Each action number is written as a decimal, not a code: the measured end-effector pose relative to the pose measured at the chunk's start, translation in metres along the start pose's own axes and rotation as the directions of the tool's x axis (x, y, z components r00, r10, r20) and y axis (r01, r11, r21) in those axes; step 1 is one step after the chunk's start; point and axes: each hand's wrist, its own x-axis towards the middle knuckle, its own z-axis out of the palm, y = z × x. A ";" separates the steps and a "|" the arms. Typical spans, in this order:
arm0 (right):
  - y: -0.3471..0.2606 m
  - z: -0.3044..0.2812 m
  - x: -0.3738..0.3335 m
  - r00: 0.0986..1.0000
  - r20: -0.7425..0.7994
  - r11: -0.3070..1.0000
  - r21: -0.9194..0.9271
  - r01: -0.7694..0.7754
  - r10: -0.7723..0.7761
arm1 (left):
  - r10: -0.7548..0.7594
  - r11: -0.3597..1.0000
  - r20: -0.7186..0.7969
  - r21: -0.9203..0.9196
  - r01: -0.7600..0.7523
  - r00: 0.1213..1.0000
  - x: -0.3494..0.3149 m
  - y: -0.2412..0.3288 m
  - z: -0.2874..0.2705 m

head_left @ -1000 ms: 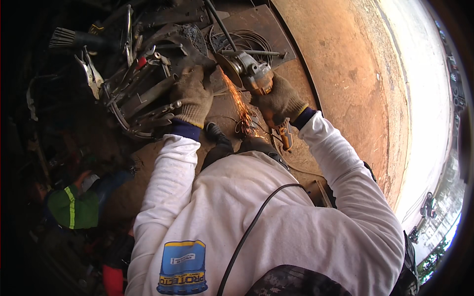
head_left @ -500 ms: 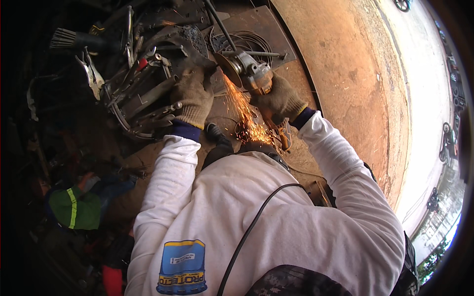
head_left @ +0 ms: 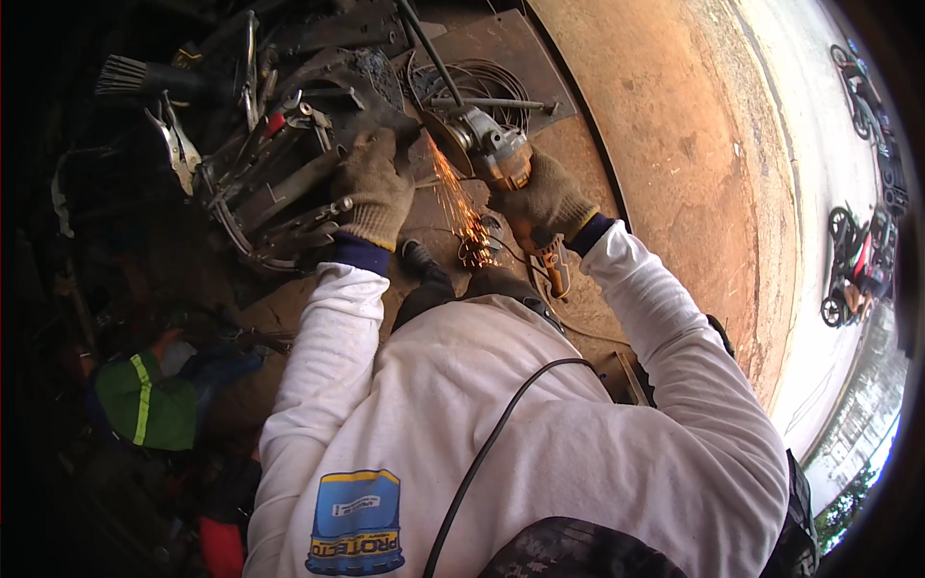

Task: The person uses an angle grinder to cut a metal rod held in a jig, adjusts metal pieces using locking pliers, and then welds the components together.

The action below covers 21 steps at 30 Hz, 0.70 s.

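Note:
My right hand [head_left: 549, 196], in a knitted brown work glove, is wrapped round the body of an angle grinder [head_left: 503, 159] with a grey head and an orange handle. The grinder's disc [head_left: 445, 130] meets the edge of a dark metal piece [head_left: 390, 119]. From that contact orange sparks [head_left: 455, 197] stream down towards my legs. My left hand [head_left: 376, 193], gloved alike, is closed on the metal piece just left of the disc. The fingertips are partly lost in shadow.
Left of my hands lie locking pliers [head_left: 175, 144], several clamps [head_left: 279, 197] and a wire brush [head_left: 123, 75]. A wire coil [head_left: 491, 82] sits on a metal plate [head_left: 515, 43] ahead. A person in a green vest [head_left: 145, 400] crouches at left. Motorcycles [head_left: 858, 265] stand at far right.
The spark stream has become thinner and shorter. Both hands and the grinder stay almost in place. More motorcycles show at the far right.

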 end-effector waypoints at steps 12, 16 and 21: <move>-0.005 -0.001 -0.002 1.000 -0.006 0.999 0.038 0.017 -0.016 | 0.040 0.999 -0.066 -0.014 -0.041 0.997 0.001 0.006 -0.004; -0.008 -0.002 -0.002 1.000 0.021 0.998 0.055 -0.007 0.005 | -0.033 0.999 -0.005 0.027 0.033 0.999 0.000 0.007 -0.004; -0.003 -0.001 0.001 1.000 0.000 0.999 0.031 -0.019 0.019 | -0.032 0.998 0.009 0.057 0.032 0.999 0.001 0.009 -0.008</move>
